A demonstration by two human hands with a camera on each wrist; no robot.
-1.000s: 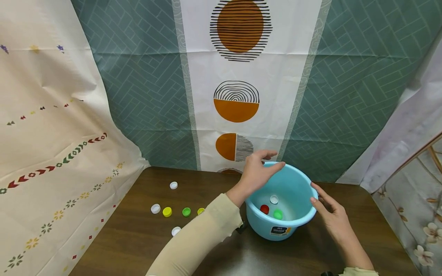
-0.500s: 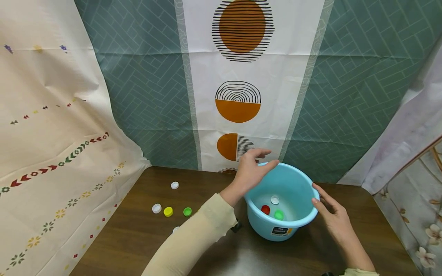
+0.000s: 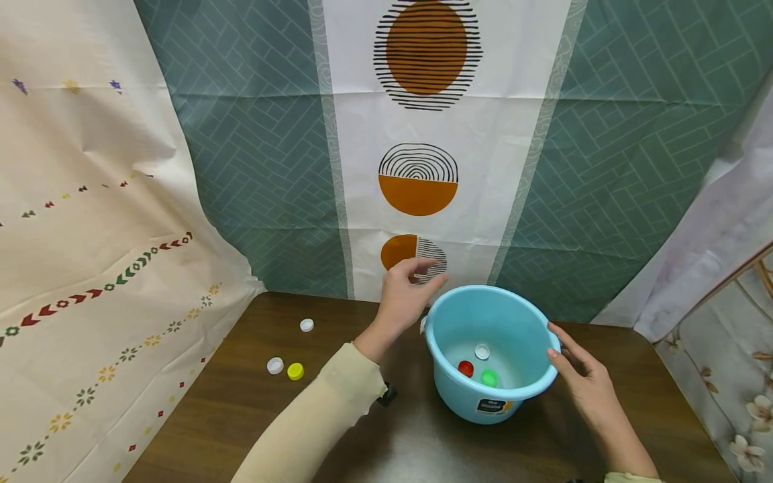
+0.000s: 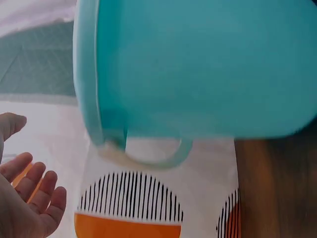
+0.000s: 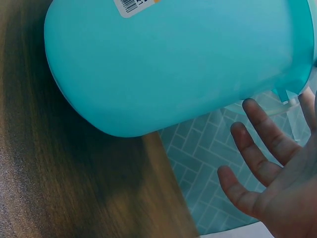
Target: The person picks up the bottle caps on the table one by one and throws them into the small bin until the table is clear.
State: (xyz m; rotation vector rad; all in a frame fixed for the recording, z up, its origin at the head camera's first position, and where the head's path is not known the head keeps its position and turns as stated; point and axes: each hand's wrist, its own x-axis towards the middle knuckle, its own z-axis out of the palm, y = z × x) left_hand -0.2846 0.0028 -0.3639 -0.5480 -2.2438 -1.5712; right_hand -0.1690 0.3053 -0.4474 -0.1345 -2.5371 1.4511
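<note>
A light blue bucket (image 3: 477,402) stands on the table, holding a red cap (image 3: 466,368), a green cap (image 3: 489,378) and a white cap (image 3: 482,352). My left hand (image 3: 403,295) hovers just left of its rim, fingers apart around nothing; the left wrist view shows this hand (image 4: 34,193) clear of the bucket wall (image 4: 198,69). At the right rim, the thumb and index finger of my right hand (image 3: 586,382) touch the edge. Its other fingers (image 5: 247,148) spread loosely below the rim in the right wrist view, near the bucket's outer wall (image 5: 158,64).
On the left of the dark wooden table (image 3: 199,429) lie two white caps (image 3: 306,325) and a yellow cap (image 3: 295,371). My left sleeve (image 3: 314,416) covers part of the tabletop. A patterned cloth (image 3: 417,134) hangs behind, and more cloth hangs at both sides.
My left hand has moved left, from over the bucket's rim to beside it. Its sleeve now hides some caps seen before. My right hand stays at the rim.
</note>
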